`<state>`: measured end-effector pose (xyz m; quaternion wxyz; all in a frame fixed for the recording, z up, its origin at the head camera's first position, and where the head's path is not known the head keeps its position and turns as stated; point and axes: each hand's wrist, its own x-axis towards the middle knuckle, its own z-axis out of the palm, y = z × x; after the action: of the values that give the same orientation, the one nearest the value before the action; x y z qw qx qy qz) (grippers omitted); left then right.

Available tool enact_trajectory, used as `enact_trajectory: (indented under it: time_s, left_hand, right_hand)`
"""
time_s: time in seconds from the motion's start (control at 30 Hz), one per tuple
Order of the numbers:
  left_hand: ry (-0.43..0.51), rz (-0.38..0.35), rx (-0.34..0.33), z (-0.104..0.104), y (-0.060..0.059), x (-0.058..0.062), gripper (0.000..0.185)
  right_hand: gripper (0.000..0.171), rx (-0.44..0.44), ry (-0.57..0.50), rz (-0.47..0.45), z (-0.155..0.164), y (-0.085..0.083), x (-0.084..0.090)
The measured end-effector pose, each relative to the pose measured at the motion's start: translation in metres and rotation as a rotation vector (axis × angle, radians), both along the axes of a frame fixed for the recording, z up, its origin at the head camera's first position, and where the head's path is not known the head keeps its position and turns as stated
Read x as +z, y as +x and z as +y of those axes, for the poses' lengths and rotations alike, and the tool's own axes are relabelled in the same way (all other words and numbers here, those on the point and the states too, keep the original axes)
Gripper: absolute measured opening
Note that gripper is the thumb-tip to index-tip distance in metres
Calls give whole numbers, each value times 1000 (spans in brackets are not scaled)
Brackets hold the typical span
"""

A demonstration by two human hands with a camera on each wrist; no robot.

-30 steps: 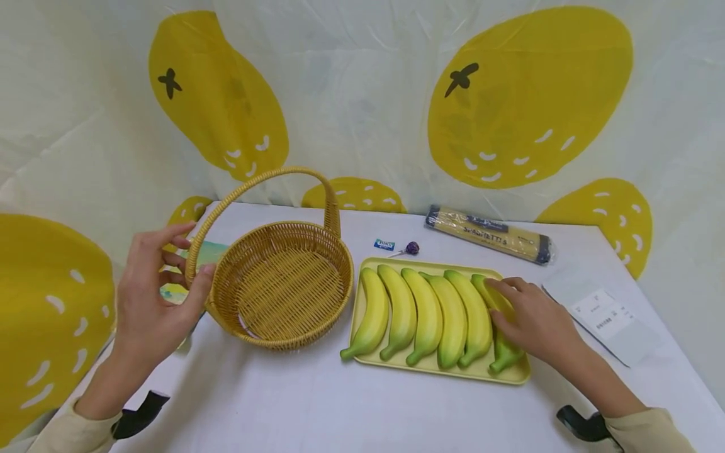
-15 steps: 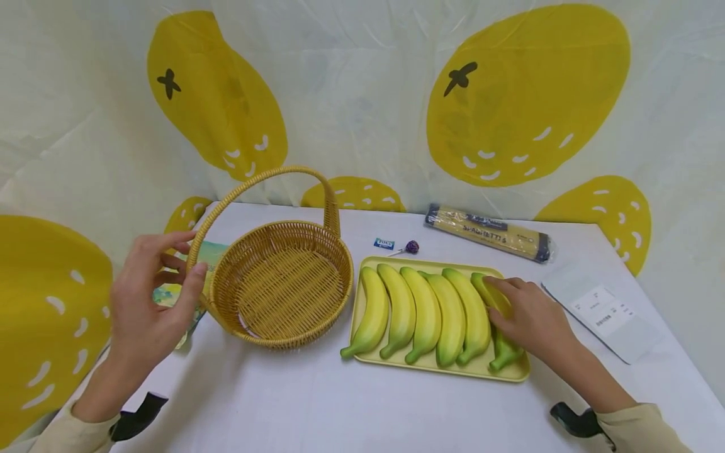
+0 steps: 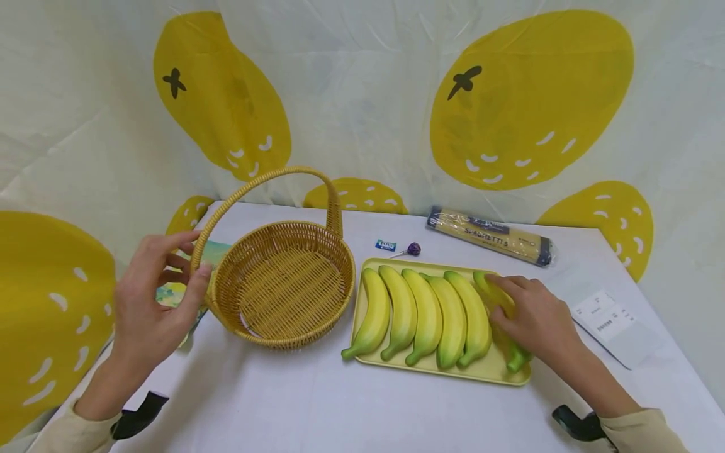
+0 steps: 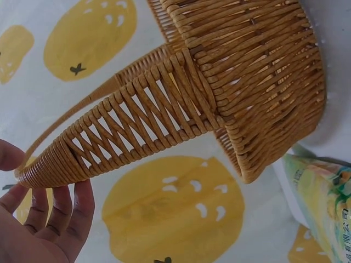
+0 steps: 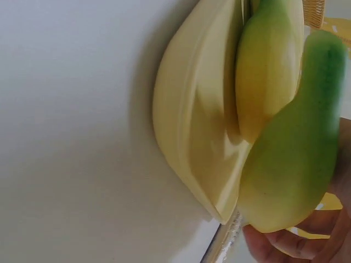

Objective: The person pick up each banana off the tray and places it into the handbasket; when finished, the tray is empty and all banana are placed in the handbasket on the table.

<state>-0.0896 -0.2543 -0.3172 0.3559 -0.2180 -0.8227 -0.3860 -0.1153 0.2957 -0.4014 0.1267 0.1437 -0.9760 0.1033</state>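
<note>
In the head view my left hand point(image 3: 155, 296) holds the handle of a wicker basket point(image 3: 286, 289), fingers at its far side and thumb at its near side. The left wrist view shows the thumb and fingertips around the woven handle point(image 4: 109, 131). My right hand point(image 3: 538, 318) grips the rightmost banana point(image 3: 500, 292) over a pale yellow tray point(image 3: 494, 365). In the right wrist view that banana point(image 5: 290, 164) is tilted and raised at its stem end, fingers curled beneath it. Several other bananas point(image 3: 427, 318) lie side by side on the tray.
Behind the tray lie a spaghetti pack point(image 3: 489, 236), a lollipop point(image 3: 413, 249) and a small blue packet point(image 3: 386, 245). A grey-white labelled packet point(image 3: 603, 324) lies at the right. A colourful packet point(image 3: 172, 294) is partly hidden behind my left hand and the basket.
The rightmost banana has shifted slightly right, its stem end now nearer the tray's right edge and rising. My left hand stays at the basket handle.
</note>
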Motion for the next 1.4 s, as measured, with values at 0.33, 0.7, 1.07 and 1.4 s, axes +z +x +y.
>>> enact_trajectory:
  time_s: [0.33,0.7,1.07,1.4]
  left_hand:
    - [-11,7,-15,-1,1,1,58]
    - [-26,26,-12,-2,3,0,51]
    - [-40,10,-15,-3,2,0,54]
    - [-27,-3,-12,-4,3,2,54]
  right_hand:
    - [57,49,-14,83,-9,-4,11]
    - [52,151,13,153,-39,-17,29]
    - [55,252,21,190,-64,-25,44]
    - [51,330,46,201,-89,-31,56]
